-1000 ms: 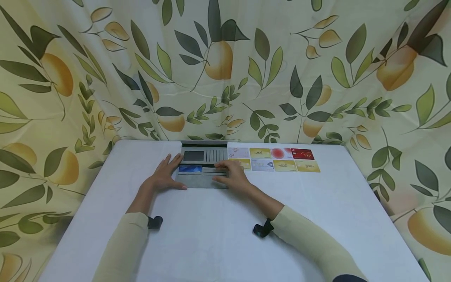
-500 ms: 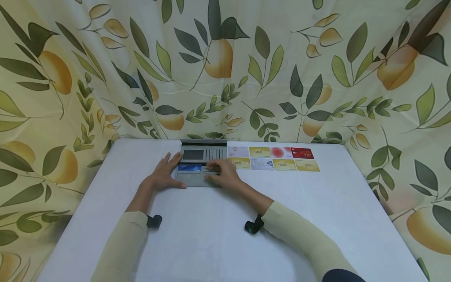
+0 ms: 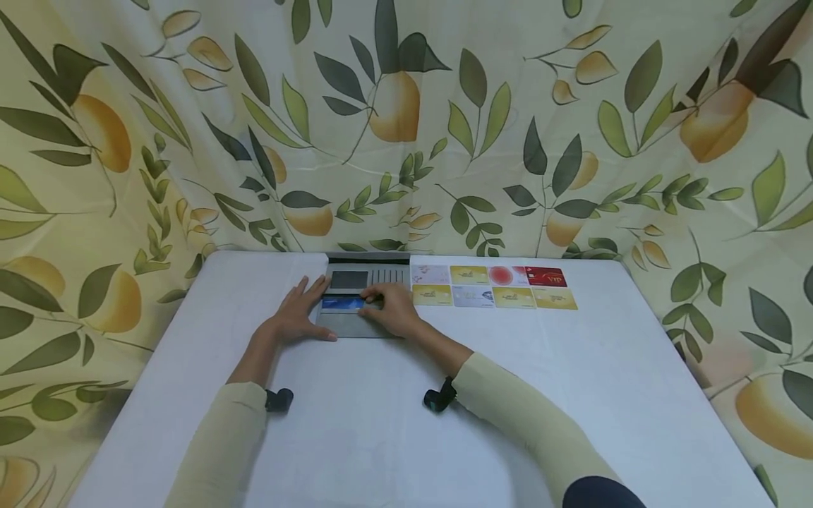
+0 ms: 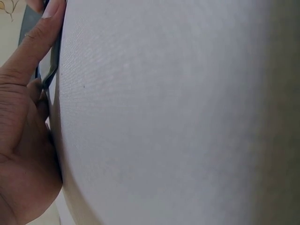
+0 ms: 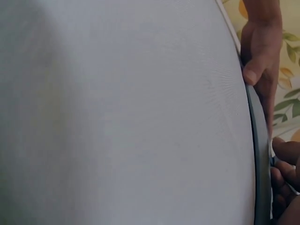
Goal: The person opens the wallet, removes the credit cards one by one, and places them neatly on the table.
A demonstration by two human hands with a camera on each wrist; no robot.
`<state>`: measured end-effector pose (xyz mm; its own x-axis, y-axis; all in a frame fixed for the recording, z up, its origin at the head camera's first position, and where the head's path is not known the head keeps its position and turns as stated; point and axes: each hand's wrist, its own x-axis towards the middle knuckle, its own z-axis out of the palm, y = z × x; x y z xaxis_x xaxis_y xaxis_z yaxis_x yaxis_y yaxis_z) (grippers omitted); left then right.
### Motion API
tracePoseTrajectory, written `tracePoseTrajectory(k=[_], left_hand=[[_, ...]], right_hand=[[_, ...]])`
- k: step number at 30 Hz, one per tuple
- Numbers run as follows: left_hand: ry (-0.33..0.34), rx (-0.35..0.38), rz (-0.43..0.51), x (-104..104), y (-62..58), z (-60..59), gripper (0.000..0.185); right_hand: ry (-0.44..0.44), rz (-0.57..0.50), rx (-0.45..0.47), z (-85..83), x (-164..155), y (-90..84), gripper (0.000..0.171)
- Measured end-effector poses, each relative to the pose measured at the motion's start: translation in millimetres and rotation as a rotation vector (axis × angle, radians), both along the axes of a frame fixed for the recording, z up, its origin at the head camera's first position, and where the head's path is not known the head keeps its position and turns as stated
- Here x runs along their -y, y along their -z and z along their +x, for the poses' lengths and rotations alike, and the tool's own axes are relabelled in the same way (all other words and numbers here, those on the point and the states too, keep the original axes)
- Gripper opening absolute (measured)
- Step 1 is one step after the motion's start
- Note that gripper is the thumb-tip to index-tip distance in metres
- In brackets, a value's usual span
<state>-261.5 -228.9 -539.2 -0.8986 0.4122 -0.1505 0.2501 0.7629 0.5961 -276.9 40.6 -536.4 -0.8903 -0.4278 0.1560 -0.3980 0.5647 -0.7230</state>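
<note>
Left hand (image 3: 298, 317): my grip released, fingers flat, pressing the left edge of the grey wallet (image 3: 356, 321), which lies open on the worktop (image 3: 381, 423). Blue card (image 3: 341, 303): seated in the wallet's left slot, long axis running left to right, between both hands, touching my right fingertips. Right hand (image 3: 390, 310): nearer the card, fingers curled over its right end; whether they pinch it or only press, I cannot tell. Card rows (image 3: 495, 286): to the right, apart from the wallet. Both wrist views show little but cloth and the wallet's edge; the card is hidden there.
</note>
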Motion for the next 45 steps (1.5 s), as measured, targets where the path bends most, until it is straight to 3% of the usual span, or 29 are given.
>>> tracePoseTrajectory(k=[12,16,22,30,45], left_hand=[[-0.004,-0.007,0.002,-1,0.4,-0.3,0.128],[0.0,-0.015,0.005,0,2.5,-1.0,0.129],[-0.007,-0.009,0.0,-2,-5.2,1.4,0.127],[-0.012,-0.004,0.007,-2,-2.7,1.2,0.127],[-0.04,0.024,-0.012,-2,-1.9,-0.2,0.127]], right_hand=[[0.031,0.083,0.002,-0.5,5,-1.5,0.025],[0.054,0.077,0.009,-0.1,9,-3.6,0.022],[0.124,0.056,0.009,0.3,16,-2.8,0.013],[0.174,0.073,0.028,0.9,20,-6.1,0.009],[0.217,-0.057,0.068,-3.4,25,-2.0,0.011]])
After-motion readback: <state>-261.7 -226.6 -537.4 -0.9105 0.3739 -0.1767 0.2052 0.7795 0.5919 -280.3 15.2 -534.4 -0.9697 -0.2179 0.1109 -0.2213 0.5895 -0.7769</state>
